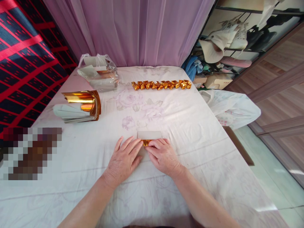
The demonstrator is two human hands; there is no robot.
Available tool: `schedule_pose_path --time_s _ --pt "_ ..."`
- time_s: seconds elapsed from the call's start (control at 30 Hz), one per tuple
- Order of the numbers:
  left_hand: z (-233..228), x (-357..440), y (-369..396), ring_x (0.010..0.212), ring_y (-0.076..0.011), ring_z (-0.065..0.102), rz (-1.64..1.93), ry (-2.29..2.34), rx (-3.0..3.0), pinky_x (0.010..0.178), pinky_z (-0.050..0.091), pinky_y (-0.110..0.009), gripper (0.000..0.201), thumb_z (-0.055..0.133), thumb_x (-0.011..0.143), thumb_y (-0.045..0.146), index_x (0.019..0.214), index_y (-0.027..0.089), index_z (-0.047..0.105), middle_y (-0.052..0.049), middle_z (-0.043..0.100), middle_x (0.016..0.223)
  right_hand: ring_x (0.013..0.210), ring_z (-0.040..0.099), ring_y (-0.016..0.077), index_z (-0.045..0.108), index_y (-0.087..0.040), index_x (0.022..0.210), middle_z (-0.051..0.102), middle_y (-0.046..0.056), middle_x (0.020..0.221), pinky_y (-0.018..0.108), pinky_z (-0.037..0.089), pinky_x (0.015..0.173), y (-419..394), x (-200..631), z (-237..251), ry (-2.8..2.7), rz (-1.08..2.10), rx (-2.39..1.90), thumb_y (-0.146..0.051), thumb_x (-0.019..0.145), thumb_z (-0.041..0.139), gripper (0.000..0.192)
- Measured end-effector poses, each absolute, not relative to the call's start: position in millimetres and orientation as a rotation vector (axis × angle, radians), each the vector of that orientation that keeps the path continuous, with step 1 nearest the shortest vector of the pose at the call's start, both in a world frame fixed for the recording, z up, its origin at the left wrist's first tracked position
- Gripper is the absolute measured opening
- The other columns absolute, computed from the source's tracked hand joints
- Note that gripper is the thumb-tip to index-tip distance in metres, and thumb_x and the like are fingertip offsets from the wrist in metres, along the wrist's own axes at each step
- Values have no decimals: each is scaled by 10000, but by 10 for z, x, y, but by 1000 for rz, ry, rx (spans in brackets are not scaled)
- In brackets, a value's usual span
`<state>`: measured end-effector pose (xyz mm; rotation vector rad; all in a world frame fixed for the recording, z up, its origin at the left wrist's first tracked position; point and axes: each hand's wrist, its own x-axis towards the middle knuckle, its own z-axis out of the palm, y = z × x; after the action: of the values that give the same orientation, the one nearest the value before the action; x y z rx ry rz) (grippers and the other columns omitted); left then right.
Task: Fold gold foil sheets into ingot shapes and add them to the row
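A small rectangular sheet of paper, pale on its back and gold foil on its face [149, 136], is lying near the front middle of the white floral tablecloth [190, 133], and both hands are pressing on its near edge. This looks like a folding step, a crease being flattened; the next move likely calls for steady fingertip pressure along the fold. The left hand [124, 156] is lying flat, fingers spread, tips touching the paper. The right hand [162, 155] is resting with fingers loosely curled, pinning the gold edge. Farther back, a row of folded gold paper pieces [161, 85] is lying, with a curled stack of gold foil sheets [80, 106] at left.
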<state>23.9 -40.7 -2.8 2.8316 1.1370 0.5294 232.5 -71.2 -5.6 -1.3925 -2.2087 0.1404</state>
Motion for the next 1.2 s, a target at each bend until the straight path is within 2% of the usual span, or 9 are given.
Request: schedule_pose_path --time_s 0.2,0.33,0.57,0.93,1.2 --pt "-41 276 -418 1226 -268 547 500 1099 2827 1149 280 -513 354 494 972 317 1290 237 628 -55 654 1304 909 582 186 723 -235 1018 682 31 977 349 418 797 -698 2366 -79 -2188 222 -1403 -137 858 622 213" --pt "-32 275 -413 1238 -270 537 471 1099 2830 1162 258 -530 350 498 974 320 1293 254 627 -53 644 1311 951 594 197 708 -229 1066 683 40 1028 367 446 843 -689 2451 -88 -2160 271 -1387 -103 814 614 296" --pt "8 286 -413 1239 -265 535 432 1091 2830 1177 223 -556 325 524 967 348 1263 302 650 -59 616 1318 1016 580 228 696 -232 1097 657 66 1104 412 471 887 -673 2685 -64 -2156 335 -1427 -140 788 639 327" --pt "4 273 -403 1268 -290 525 473 1145 2799 1174 220 -588 307 545 944 351 1212 276 675 -71 623 1332 998 580 222 692 -230 1114 668 60 1078 393 475 844 -667 2724 -42 -2240 231 -1437 -188 831 683 286" --pt "11 264 -380 1260 -298 540 502 1239 2756 1160 225 -603 281 521 952 331 1175 259 676 -72 636 1326 988 595 218 698 -218 1053 693 57 1093 384 447 834 -663 2621 -42 -2313 22 -1374 -223 915 626 155"
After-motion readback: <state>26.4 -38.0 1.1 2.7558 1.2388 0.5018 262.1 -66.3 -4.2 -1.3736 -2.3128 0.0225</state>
